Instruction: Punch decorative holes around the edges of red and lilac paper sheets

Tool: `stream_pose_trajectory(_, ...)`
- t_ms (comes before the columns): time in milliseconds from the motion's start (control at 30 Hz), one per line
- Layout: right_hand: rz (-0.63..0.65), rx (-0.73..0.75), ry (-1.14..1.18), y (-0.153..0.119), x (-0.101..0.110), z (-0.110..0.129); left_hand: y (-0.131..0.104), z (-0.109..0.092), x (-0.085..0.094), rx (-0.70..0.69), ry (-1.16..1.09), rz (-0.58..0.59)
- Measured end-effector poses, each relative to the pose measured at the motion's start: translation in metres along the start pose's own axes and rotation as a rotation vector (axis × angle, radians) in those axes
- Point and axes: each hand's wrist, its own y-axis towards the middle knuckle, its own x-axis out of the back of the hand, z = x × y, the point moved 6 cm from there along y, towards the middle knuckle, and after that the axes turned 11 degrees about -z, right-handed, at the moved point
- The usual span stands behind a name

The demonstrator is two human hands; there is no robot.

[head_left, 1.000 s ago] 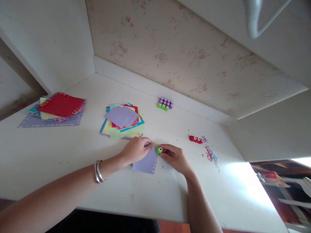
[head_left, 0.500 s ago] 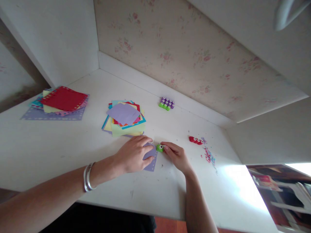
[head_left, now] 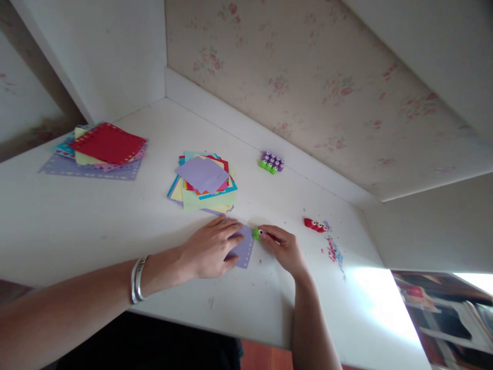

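Observation:
My left hand [head_left: 211, 249] lies flat with fingers spread on a purple sheet of paper [head_left: 245, 246], covering its left part. Small holes run along the sheet's right edge. At the upper right corner of that sheet sits a small green hole punch [head_left: 256, 234] with a round eye-like button on top. Thumb and fingers of my right hand [head_left: 282, 248] grip this punch, partly hiding it. Just above my left hand is a pile of coloured paper [head_left: 202, 174], a purple piece on top.
Punched sheets [head_left: 110, 144], red uppermost, are stacked at the left. Several purple and green punches [head_left: 271, 162] stand near the back wall. Farther right are red punches [head_left: 315, 225] beside scattered paper bits [head_left: 333, 249]. The white desk [head_left: 154, 226] meets a wallpapered wall.
The camera view has shifted slightly. My right thumb now lies further over the green hole punch, which remains at the sheet's corner. My left hand stays on the purple paper.

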Motion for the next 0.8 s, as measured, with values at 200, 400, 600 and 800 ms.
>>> stream_pose_trajectory(200,0.008,-0.030,-0.011,-0.001,0.000,-0.003,-0.001,-0.002,-0.002,-0.014,-0.011,0.007)
stream_pose_trajectory(400,0.002,-0.090,0.004,0.001,0.000,-0.004,0.000,-0.002,-0.005,-0.018,0.002,0.018)
stream_pose_trajectory(600,0.026,-0.183,0.035,0.005,-0.001,-0.008,-0.001,-0.002,-0.005,-0.034,0.016,0.011)
stream_pose_trajectory(800,0.092,-0.306,0.043,0.010,-0.001,-0.011,-0.001,-0.002,-0.004,-0.032,0.016,0.003)
